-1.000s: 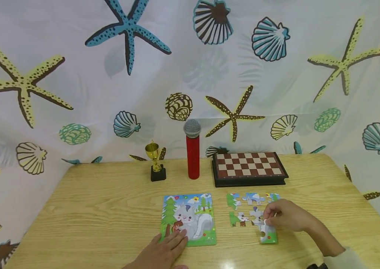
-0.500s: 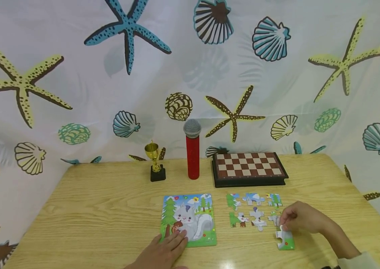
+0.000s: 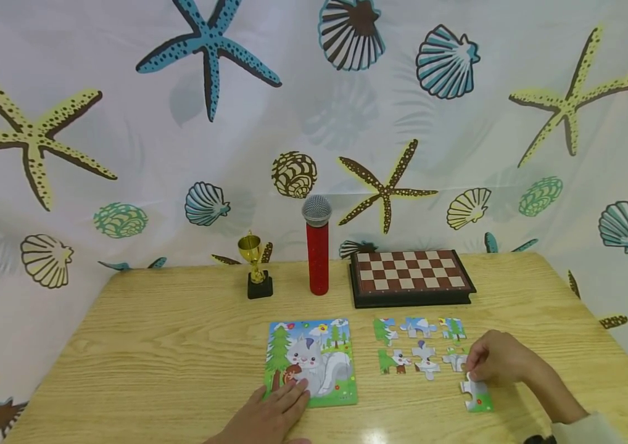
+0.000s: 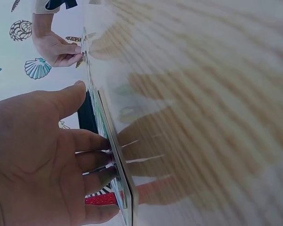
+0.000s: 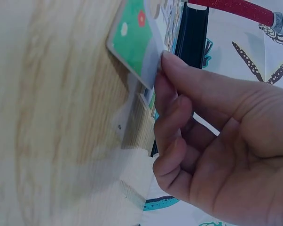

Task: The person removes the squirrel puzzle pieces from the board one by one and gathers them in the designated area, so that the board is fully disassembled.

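Observation:
My right hand (image 3: 499, 357) pinches a puzzle piece (image 3: 477, 396) by its edge, between thumb and index finger. The right wrist view shows this green and grey piece (image 5: 134, 42) tilted just off the table. Up and to the left of it lie several loose puzzle pieces (image 3: 425, 357) in two rows, with small gaps between them. My left hand (image 3: 269, 413) rests with fairly straight fingers on the lower left of a square squirrel puzzle board (image 3: 336, 370). In the left wrist view those fingertips touch the board's edge (image 4: 120, 165).
Behind the puzzles stand a small gold trophy (image 3: 256, 265), a red microphone (image 3: 318, 253) and a folded chessboard (image 3: 411, 277). They are on the wooden table (image 3: 169, 345), in front of a cloth backdrop (image 3: 269, 135) printed with shells and starfish.
My right hand has carried the puzzle piece to the right, uncovering the pieces at the right ends of both rows. The left hand has stayed on the board.

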Tool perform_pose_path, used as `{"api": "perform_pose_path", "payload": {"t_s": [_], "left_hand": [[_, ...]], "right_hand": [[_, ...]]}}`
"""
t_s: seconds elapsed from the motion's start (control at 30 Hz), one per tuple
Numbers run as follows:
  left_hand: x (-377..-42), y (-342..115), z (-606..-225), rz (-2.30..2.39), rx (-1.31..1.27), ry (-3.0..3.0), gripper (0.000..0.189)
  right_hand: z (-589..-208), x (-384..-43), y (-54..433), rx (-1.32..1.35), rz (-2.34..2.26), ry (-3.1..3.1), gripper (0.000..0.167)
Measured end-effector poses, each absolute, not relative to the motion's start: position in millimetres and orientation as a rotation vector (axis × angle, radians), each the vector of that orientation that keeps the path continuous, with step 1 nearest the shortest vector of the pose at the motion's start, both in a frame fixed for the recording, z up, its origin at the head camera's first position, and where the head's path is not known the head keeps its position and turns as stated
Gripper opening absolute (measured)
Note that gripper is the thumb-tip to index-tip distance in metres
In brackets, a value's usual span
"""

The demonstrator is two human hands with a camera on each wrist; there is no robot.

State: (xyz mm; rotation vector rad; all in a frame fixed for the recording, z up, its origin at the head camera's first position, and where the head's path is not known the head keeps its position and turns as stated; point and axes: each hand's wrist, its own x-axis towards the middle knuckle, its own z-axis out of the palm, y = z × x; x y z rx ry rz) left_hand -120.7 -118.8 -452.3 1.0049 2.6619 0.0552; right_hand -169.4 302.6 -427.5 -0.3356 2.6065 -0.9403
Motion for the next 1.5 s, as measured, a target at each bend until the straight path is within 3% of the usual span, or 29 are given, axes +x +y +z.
{"api": "perform_pose_path", "payload": {"t_s": [0.53,1.1,1.5], "left_hand": [[-122,-119,-448,0.219,0.877,2.602,0.076],[-121,-121,-446,0.236,0.914,2.603,0.074],[-119,-135,-447,0.263,0.874,2.65,0.073]], "right_hand": [[-415,-186,273,-0.33,-0.879,2.735,0.011],[-421,-206,170,-0.67,-1.0,2.537,0.007],[-433,-205,108,-0.677,-1.04,2.457,0.006]]}}
